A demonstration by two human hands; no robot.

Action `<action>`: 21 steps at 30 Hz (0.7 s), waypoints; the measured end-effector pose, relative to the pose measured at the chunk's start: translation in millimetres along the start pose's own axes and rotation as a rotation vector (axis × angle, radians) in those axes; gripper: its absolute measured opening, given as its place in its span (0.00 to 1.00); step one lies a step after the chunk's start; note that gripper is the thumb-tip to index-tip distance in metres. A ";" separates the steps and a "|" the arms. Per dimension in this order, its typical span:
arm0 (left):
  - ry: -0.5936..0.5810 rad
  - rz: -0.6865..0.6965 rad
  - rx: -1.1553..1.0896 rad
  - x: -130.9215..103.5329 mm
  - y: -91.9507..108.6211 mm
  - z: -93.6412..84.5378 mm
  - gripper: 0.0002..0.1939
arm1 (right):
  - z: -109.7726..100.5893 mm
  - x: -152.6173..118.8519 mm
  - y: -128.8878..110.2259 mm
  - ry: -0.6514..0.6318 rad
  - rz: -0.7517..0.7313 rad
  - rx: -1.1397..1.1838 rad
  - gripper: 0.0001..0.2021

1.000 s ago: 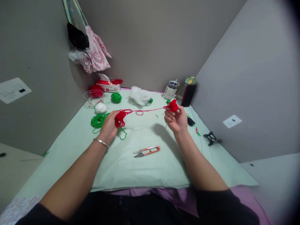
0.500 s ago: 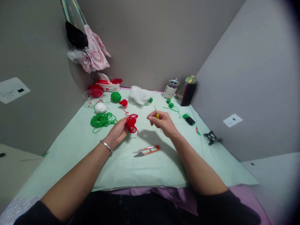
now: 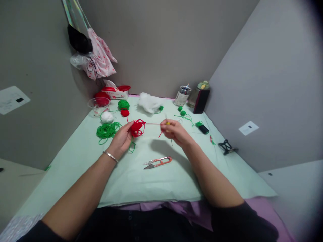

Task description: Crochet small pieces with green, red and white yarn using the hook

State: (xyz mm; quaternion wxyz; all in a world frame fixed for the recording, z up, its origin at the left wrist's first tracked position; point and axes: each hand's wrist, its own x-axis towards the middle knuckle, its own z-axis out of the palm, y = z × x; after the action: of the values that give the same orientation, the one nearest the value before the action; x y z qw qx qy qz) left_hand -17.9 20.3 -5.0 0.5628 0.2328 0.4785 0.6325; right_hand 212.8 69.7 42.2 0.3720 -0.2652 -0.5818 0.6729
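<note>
My left hand pinches a small red yarn piece with loose loops around it. A green yarn tail dangles beneath that piece. A red strand runs taut from it to my right hand, whose closed fingers also hold a crochet hook with a yellow grip. The strand's short end pokes out below those fingers. Thread snips with an orange handle lie on the cloth between my forearms. Just beyond my left hand sits a small red yarn ball.
Left of my hands are loose green yarn, a white ball, a green ball and a clear tub. White stuffing lies behind. A pen can, bottle, phone and black clip stand rightward.
My left hand has shifted slightly left with the red piece. My right hand has taken hold of a red strand, now stretched tight between both hands. The small red ball has moved left.
</note>
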 end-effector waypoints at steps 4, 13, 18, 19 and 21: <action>0.080 0.139 0.072 5.1 4.6 -7.6 0.20 | -39.4 1.1 -21.6 0.161 -0.189 0.283 0.12; 0.043 0.498 0.495 -8.0 -0.6 0.0 0.04 | -48.3 2.9 -21.5 0.178 -0.149 0.368 0.10; -0.151 0.581 0.699 -21.6 -11.8 9.5 0.03 | -29.0 -10.6 -24.1 0.035 -0.034 0.148 0.14; -0.196 0.587 0.729 -23.4 -15.1 10.9 0.04 | -27.9 -12.5 -23.9 0.007 0.002 0.087 0.15; -0.274 0.596 0.779 -26.2 -21.2 13.0 0.06 | -27.9 -12.6 -21.0 -0.016 0.064 -0.037 0.14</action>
State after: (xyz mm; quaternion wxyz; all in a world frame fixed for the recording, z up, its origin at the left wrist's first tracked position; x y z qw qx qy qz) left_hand 10.0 -1.7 -11.3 0.2868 0.6326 0.5136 0.5038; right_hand 246.2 76.8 56.7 0.3407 -0.2852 -0.5885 0.6755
